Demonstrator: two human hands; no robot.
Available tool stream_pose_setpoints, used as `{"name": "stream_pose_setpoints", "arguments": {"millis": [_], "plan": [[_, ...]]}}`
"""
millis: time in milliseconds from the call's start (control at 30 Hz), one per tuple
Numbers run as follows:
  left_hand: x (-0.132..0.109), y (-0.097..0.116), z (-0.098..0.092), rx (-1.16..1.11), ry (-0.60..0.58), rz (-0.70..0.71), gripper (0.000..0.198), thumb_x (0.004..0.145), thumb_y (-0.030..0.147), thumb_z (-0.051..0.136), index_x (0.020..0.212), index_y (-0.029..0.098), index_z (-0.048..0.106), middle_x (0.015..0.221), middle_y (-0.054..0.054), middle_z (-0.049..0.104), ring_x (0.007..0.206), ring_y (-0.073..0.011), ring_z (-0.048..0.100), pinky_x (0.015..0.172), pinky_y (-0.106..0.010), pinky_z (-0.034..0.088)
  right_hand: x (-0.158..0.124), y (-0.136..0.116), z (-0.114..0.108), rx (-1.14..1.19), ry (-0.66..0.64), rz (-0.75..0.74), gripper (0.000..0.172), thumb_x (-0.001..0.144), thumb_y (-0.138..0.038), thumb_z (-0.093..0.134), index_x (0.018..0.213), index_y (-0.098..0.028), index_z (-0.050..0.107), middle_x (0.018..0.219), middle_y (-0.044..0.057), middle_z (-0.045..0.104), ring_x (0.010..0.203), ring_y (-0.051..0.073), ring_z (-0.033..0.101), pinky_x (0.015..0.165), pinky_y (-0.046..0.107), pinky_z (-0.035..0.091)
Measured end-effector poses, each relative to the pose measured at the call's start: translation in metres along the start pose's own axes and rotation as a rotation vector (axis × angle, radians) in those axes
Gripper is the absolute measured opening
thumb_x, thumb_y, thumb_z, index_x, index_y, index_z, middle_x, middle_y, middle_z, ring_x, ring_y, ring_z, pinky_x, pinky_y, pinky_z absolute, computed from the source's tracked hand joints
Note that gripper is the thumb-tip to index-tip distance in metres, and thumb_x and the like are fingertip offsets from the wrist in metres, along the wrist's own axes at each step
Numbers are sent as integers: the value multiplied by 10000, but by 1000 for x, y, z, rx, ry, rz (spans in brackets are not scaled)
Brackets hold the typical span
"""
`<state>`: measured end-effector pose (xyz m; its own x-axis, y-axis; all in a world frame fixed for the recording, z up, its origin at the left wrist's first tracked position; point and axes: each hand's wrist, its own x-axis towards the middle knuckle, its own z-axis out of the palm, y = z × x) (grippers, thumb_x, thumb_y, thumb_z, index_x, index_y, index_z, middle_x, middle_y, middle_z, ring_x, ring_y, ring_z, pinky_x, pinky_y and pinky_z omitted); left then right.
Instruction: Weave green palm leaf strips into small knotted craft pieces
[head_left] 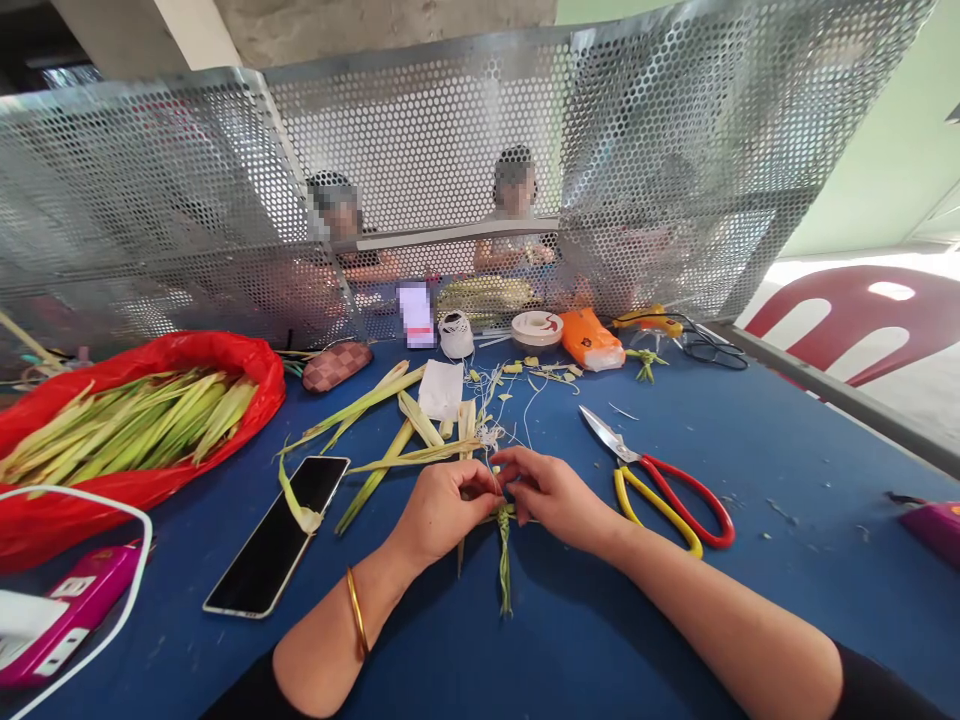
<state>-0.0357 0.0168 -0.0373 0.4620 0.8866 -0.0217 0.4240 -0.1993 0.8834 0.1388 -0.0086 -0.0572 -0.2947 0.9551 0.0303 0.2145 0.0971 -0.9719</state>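
A small braided figure of green husk strips [505, 560] hangs down toward me below my fingertips, over the blue table [600, 640]. My left hand [442, 510] has its thumb and fingers pinched at the top of this braid. From the other side my right hand [551, 495] meets it, fingers curled together at the same spot, where thin white thread [491, 437] shows. The fingers hide the exact grip. Loose pale husk strips [420, 455] lie just beyond my left hand. Scissors [637, 455] with red and yellow handles rest to the right, blades parted.
At left are a red plastic bag [262, 370] of husks, a black phone [277, 540] and a magenta power strip [82, 610] with a white cable. A thread cone [456, 335], a tape roll [537, 329], an orange packet [592, 340] and a yellow glue gun [649, 320] stand before a perforated metal screen [450, 130].
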Motion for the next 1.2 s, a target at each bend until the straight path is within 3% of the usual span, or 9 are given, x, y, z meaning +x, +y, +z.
{"name": "stream_pose_setpoints", "arguments": {"millis": [233,367,533,833,1000,1200], "plan": [[-5,2,1,448,135,167,145,752,127,604,739,233,702,706,32,711,673,-148,614,642,-260,413,-2,3,-3,-432,63,-129,336,813,-50,481,1090,-218,568,931,30,737,857,190,678,757,300,476],[-5,-3,6,709,253,326,147,757,91,613,701,219,659,686,19,689,673,-169,593,636,-280,382,-2,0,-2,-454,56,-118,304,821,-62,487,1072,-209,577,925,38,741,838,191,681,733,290,475],[-3,-10,10,867,296,454,120,806,113,599,755,209,651,682,6,682,656,-181,602,623,-297,373,-1,1,-1,-443,63,-118,279,830,-92,494,1051,-226,597,921,36,744,840,188,690,710,272,478],[-2,-13,11,976,276,529,167,889,151,526,755,181,620,693,-18,658,667,-197,598,631,-319,391,-1,3,-2,-408,66,-114,297,802,-93,503,1053,-215,608,893,31,742,828,189,683,730,281,478],[0,-13,12,835,289,533,142,901,168,524,790,184,610,738,-16,665,706,-184,610,657,-303,419,2,7,-2,-291,96,-59,265,819,-140,499,1024,-220,647,806,6,710,708,164,631,660,267,466],[-2,-14,12,683,285,504,85,852,134,590,813,205,615,771,2,675,738,-177,615,673,-289,428,5,12,-4,-155,105,-23,173,770,-145,538,835,-207,687,807,0,636,646,131,572,626,253,460]]}}
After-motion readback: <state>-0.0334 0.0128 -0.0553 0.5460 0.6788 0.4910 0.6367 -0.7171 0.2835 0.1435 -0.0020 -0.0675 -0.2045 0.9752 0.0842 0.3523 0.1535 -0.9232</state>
